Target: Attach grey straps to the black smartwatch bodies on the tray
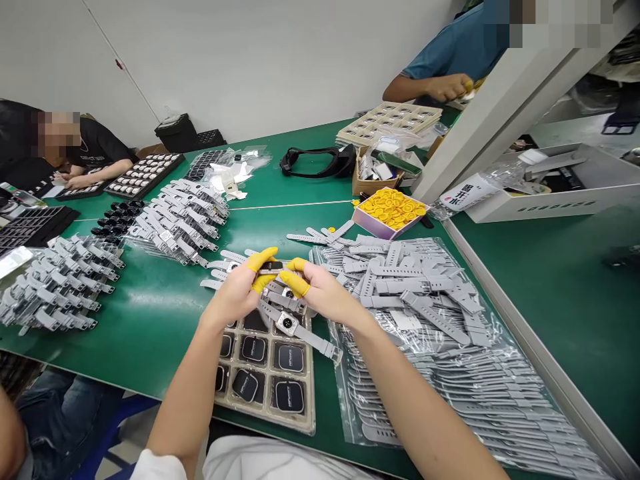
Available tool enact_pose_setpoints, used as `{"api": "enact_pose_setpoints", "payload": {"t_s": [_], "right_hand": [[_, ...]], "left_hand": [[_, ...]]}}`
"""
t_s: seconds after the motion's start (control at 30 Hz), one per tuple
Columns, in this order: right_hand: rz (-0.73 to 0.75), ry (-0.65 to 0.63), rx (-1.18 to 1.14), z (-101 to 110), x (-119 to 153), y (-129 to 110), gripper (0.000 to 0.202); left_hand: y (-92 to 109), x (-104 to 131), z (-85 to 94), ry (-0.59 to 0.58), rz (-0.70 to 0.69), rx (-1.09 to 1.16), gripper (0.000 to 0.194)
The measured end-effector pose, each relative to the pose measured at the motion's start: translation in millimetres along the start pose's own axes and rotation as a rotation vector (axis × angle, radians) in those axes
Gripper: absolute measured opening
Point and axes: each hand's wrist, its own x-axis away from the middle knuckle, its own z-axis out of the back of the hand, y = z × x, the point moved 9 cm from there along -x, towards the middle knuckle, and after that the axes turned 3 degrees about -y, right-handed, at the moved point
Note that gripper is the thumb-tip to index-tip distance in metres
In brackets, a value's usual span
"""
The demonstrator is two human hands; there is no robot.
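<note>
Yellow finger cots cover fingertips of both hands. My left hand (pixel 246 285) and my right hand (pixel 314 285) pinch a small dark watch case (pixel 273 266) between them, one at each side. Just below lies a watch with a grey strap (pixel 287 324), face down across a beige tray (pixel 309 400). Square watch cases in film, such as one dark case (pixel 289 396), sit in the tray's compartments. More grey-strapped watches lie under and behind my hands, partly hidden. To the right, loose grey straps (pixel 400 287) are heaped on bagged straps (pixel 470 400).
A box of yellow finger cots (pixel 381 231) stands behind the straps. Stacked grey watches (pixel 180 217) are at the left. Black goggles (pixel 317 163), a cardboard box (pixel 375 190) and a bottle (pixel 487 180) are farther back. Two other people work at the far left and back right.
</note>
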Motion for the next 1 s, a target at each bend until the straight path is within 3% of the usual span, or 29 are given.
{"api": "enact_pose_setpoints", "payload": {"t_s": [0.13,0.27,0.33,0.47,0.53,0.6,0.7,0.8,0.87,0.93,1.0], "right_hand": [[-0.028,-0.037,0.465,9,5,-1,0.036],[0.011,-0.101,0.617,-7,12,-2,0.030],[0.023,-0.154,0.619,-24,18,-2,0.026],[-0.001,-0.282,0.676,-57,29,7,0.033],[-0.013,-0.302,0.715,-65,31,12,0.041],[-0.015,-0.273,0.721,-64,30,13,0.043],[-0.017,-0.246,0.716,-50,28,12,0.034],[-0.074,-0.179,0.775,-14,27,13,0.017],[-0.112,-0.063,0.884,20,25,15,0.002],[-0.173,0.026,1.024,52,23,23,0.018],[-0.276,0.011,1.114,72,21,41,0.039]], "left_hand": [[-14,8,41.0,-0.048,0.134,-0.277,0.030],[-23,26,54.3,-0.233,0.162,-0.413,0.022],[-27,38,47.9,-0.329,0.193,-0.328,0.020],[-33,63,13.6,-0.535,0.208,-0.226,0.015],[-40,70,0.7,-0.542,0.204,-0.324,0.017],[-45,72,-5.4,-0.476,0.189,-0.444,0.017],[-44,75,-2.4,-0.317,0.157,-0.557,0.013],[-39,86,8.8,-0.212,0.160,-0.647,0.015],[-37,98,11.0,-0.253,0.186,-0.703,0.019],[-36,109,8.6,-0.342,0.209,-0.748,0.022],[-34,115,5.6,-0.411,0.222,-0.779,0.027]]}}
